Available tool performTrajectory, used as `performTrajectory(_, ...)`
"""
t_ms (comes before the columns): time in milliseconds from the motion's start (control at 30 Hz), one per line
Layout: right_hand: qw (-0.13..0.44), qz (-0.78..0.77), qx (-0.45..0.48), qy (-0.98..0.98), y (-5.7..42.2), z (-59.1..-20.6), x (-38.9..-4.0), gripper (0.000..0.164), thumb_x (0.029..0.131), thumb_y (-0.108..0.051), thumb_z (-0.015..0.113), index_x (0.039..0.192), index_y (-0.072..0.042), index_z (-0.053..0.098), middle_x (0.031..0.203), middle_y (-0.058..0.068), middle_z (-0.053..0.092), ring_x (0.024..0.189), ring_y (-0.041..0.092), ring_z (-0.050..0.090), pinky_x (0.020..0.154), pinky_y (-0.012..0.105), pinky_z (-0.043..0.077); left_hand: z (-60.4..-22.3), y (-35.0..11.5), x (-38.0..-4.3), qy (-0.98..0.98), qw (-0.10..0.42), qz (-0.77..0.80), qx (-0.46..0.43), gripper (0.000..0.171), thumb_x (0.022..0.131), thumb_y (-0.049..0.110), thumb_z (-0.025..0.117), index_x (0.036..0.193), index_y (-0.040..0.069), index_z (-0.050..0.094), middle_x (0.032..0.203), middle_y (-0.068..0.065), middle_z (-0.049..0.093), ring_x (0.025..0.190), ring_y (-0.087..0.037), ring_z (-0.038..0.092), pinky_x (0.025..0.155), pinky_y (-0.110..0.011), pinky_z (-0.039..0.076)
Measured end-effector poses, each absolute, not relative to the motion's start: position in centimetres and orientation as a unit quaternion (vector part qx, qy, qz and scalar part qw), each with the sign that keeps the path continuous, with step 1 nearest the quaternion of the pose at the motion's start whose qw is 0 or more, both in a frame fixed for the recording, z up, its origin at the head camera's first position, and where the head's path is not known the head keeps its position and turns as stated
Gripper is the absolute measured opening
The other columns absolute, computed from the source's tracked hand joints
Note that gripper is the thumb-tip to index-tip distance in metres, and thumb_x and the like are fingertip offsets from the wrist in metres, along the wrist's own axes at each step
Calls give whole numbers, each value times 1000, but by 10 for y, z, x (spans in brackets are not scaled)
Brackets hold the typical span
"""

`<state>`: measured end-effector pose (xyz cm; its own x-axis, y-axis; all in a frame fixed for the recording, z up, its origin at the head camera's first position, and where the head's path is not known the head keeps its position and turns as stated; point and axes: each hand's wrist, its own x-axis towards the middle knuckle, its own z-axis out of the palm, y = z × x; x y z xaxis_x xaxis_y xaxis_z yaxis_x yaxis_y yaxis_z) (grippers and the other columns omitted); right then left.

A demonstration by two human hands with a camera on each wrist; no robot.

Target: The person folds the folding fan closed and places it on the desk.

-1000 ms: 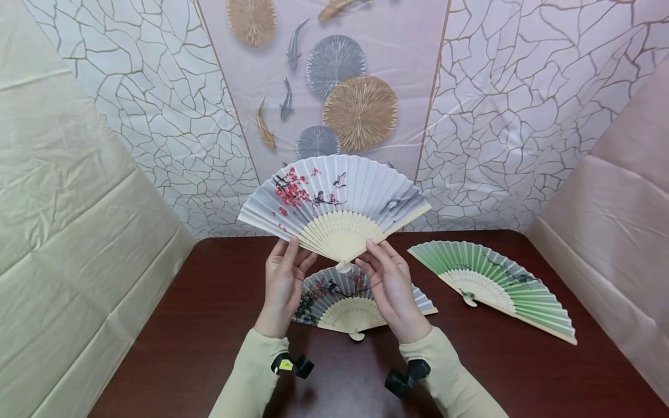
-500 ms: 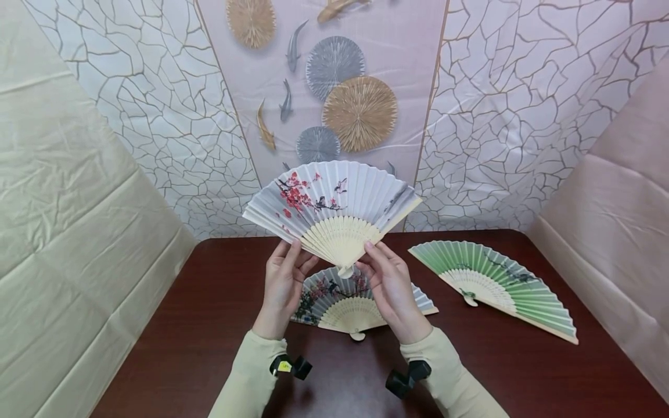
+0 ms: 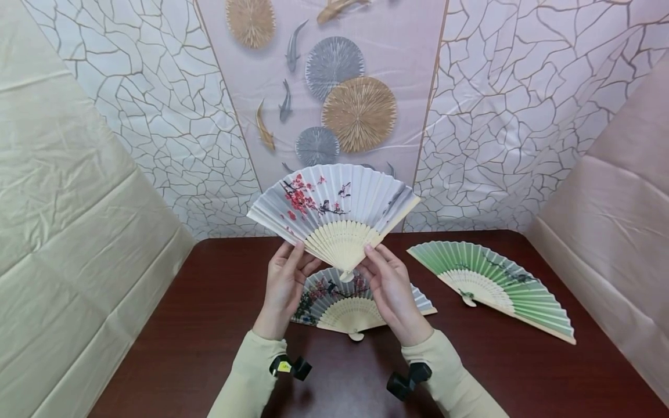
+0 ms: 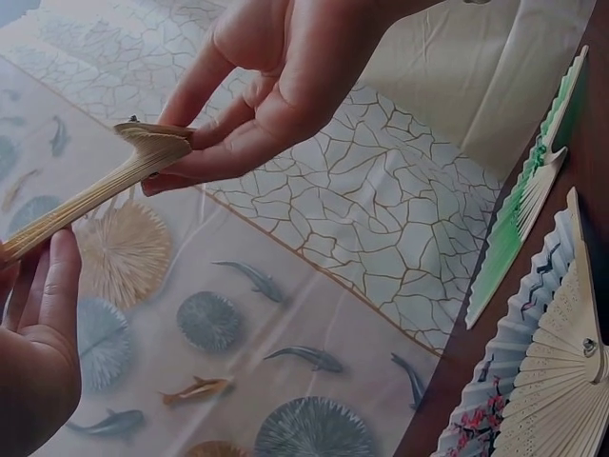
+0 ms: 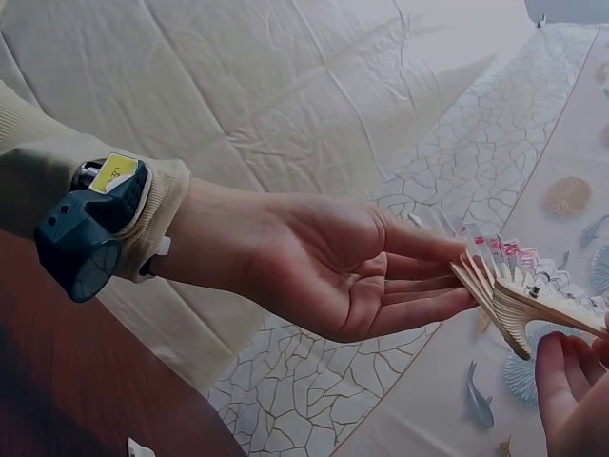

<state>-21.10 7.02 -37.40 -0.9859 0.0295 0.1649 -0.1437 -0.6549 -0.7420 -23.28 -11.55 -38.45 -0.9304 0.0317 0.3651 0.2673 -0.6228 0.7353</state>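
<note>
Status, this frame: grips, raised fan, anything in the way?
Left grip, right grip: each pinching red-blossom folding fan. Fan spread, raised off table. Nothing seen blocking; green folding fan lies aside.

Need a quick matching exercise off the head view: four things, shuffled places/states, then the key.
1. White fan with bright red blossoms
2. Green fan
3. Grey fan with small pink blossoms
4. Table

A. Dark red-brown
B. Lies open, partly hidden by the hands
C. Held up by left hand and right hand
D. Lies open, right of both hands

Pairs: 1-C, 2-D, 3-B, 4-A
</note>
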Motion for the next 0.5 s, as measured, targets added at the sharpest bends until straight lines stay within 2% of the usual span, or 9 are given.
performTrajectory(233,38,908,79,-409,71,-374,-210,19,105,-1,49,116,-4,63,100,6,72,90,14,71,81,27,59,-386,-115,-234,-440,65,-878,-175,40,106,13,52,142,-4,50,122,-11,70,106,-21,70,87,-34,59)
performTrajectory(500,31,909,70,-410,73,-374,-210,21,105,0,49,123,0,58,103,7,72,93,14,71,84,29,59,-386,-115,-232,-436,61,-880,-180,36,106,12,53,139,0,55,122,-11,70,106,-22,70,87,-36,59)
